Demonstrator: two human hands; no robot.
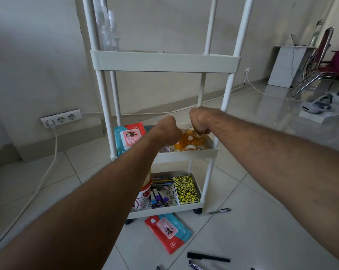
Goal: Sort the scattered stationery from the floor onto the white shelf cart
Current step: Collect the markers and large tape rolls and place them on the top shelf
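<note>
Already the white shelf cart is well stocked: a wipes pack and orange tape rolls on its middle tier, a speckled notebook and pens below. Both hands reach into that middle tier, the left hand curled, though on what I cannot tell, the right hand pinching among the rolls. On the floor near the wheels a second wipes pack, a black marker and a pen still wait.

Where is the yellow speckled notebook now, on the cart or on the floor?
On the cart. The yellow speckled notebook lies flat in the bottom tray, right side.
</note>
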